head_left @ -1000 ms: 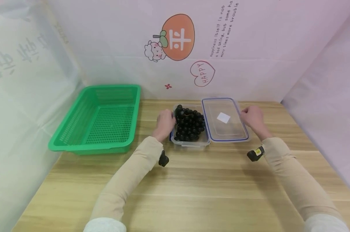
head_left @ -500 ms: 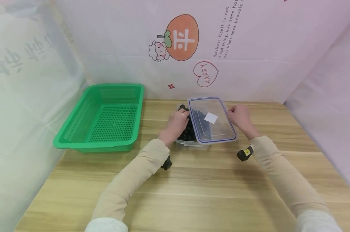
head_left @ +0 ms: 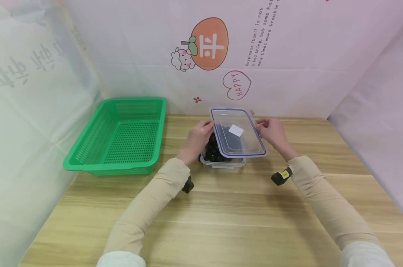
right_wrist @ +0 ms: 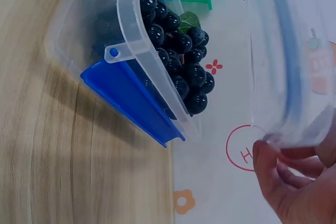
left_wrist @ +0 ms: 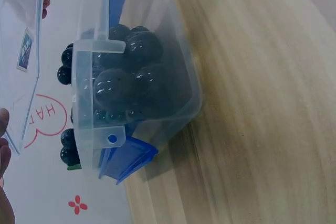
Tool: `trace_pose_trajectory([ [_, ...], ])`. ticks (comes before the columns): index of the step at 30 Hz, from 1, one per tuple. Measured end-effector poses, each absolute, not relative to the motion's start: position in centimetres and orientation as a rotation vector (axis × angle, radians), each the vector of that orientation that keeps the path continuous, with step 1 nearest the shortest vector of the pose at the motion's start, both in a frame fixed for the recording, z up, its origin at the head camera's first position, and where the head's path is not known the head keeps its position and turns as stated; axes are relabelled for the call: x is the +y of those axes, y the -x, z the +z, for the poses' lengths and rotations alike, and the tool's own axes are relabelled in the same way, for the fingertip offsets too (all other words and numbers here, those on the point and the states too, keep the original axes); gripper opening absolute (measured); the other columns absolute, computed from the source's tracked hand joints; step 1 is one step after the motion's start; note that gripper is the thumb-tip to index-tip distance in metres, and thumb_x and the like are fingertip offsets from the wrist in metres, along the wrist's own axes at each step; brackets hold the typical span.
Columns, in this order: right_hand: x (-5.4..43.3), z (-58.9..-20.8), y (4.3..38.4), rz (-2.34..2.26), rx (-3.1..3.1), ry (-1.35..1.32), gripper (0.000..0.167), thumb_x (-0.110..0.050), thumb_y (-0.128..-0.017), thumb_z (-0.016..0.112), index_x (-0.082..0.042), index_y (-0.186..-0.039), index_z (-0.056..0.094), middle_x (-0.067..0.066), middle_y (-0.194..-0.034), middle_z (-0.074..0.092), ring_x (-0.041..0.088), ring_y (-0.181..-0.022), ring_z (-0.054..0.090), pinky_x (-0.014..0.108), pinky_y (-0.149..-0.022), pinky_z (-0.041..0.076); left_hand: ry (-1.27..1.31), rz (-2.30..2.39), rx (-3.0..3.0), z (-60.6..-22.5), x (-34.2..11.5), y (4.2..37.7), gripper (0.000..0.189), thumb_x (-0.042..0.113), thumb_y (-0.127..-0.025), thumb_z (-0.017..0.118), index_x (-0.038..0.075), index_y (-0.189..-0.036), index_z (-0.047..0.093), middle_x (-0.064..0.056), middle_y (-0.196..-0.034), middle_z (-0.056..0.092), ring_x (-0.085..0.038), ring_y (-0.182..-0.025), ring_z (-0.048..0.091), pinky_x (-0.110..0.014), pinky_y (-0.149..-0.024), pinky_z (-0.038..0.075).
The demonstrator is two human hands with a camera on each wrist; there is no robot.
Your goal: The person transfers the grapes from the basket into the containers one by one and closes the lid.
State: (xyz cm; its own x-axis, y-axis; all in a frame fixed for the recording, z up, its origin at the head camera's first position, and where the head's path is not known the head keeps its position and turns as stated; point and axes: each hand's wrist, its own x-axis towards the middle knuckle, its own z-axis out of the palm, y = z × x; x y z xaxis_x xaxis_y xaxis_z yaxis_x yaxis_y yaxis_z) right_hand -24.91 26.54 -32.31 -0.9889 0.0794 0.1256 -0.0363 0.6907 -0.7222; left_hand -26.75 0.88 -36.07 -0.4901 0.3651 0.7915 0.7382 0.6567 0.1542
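Observation:
A clear plastic lid (head_left: 241, 142) with a blue seal and a white label is held above a clear food container (head_left: 223, 164), over to its right. Dark grapes (right_wrist: 194, 74) fill the container, and some rise above its rim. My left hand (head_left: 198, 139) grips the lid's left edge; only its fingertips (left_wrist: 3, 148) enter the left wrist view. On the opposite edge, my right hand (head_left: 274, 132) pinches the lid between thumb and fingers, as the right wrist view shows. Blue side latches (right_wrist: 131, 100) hang open on the container. The lid partly covers the grapes in the head view.
An empty green plastic basket (head_left: 148, 165) stands on the wooden table (head_left: 221, 222) to the left. Behind the container rises a white printed cloth wall (head_left: 138, 55), with more cloth at both sides. A green leaf (right_wrist: 189, 21) shows among the grapes.
The lid has moved left from beside the container to above it, carried in the right hand. My left hand has moved from the container's left side up to the lid's left edge.

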Motion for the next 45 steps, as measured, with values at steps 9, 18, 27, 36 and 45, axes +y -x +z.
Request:
trace_pose_trajectory([
  [9,27.2,-32.0,24.6,1.236,-2.690,-0.081,0.030,-0.007,-0.096,0.047,0.009,-0.116,0.061,0.028,-0.113,0.064,0.001,-0.076,0.056,0.010,-0.063,0.047,0.835,-0.696,-2.096,-35.8,0.3,27.1,0.023,0.005,-0.087,0.064,-0.003,-0.108,0.069,-0.016,-0.102,0.068,-0.025,-0.093,0.068,-0.030,-0.081,0.055],
  [18,27.7,-32.0,24.2,1.373,-2.612,-0.236,0.031,-0.003,-0.092,0.053,0.011,-0.120,0.057,0.032,-0.117,0.060,-0.011,-0.072,0.056,0.008,-0.066,0.047,0.825,-0.833,-2.024,-35.5,0.1,27.4,0.025,0.007,-0.088,0.063,-0.005,-0.109,0.068,-0.018,-0.099,0.067,-0.028,-0.090,0.067,-0.031,-0.081,0.055],
  [27,27.2,-32.5,24.5,1.624,-2.308,-0.307,0.024,0.002,-0.091,0.054,0.014,-0.111,0.060,0.012,-0.092,0.073,-0.001,-0.073,0.067,0.016,-0.072,0.055,0.773,-0.949,-1.913,-34.7,0.5,27.6,0.024,0.011,-0.088,0.064,-0.005,-0.105,0.070,-0.019,-0.097,0.066,-0.026,-0.082,0.067,-0.031,-0.070,0.056],
  [36,26.8,-32.5,24.7,1.678,-2.108,-0.315,0.026,-0.004,-0.091,0.059,0.018,-0.104,0.060,-0.014,-0.074,0.068,0.000,-0.064,0.063,0.012,-0.065,0.053,0.641,-1.283,-1.926,-33.4,1.3,26.9,0.028,0.016,-0.087,0.067,-0.005,-0.105,0.069,-0.017,-0.095,0.067,-0.025,-0.080,0.064,-0.031,-0.067,0.053],
  [45,26.2,-32.4,24.6,1.571,-2.192,-0.217,0.026,-0.007,-0.091,0.060,0.016,-0.101,0.063,-0.018,-0.066,0.063,-0.001,-0.058,0.056,0.011,-0.057,0.047,0.560,-1.423,-1.977,-33.6,1.2,27.0,0.027,0.013,-0.089,0.065,-0.006,-0.107,0.067,-0.021,-0.093,0.066,-0.028,-0.078,0.069,-0.029,-0.069,0.058],
])
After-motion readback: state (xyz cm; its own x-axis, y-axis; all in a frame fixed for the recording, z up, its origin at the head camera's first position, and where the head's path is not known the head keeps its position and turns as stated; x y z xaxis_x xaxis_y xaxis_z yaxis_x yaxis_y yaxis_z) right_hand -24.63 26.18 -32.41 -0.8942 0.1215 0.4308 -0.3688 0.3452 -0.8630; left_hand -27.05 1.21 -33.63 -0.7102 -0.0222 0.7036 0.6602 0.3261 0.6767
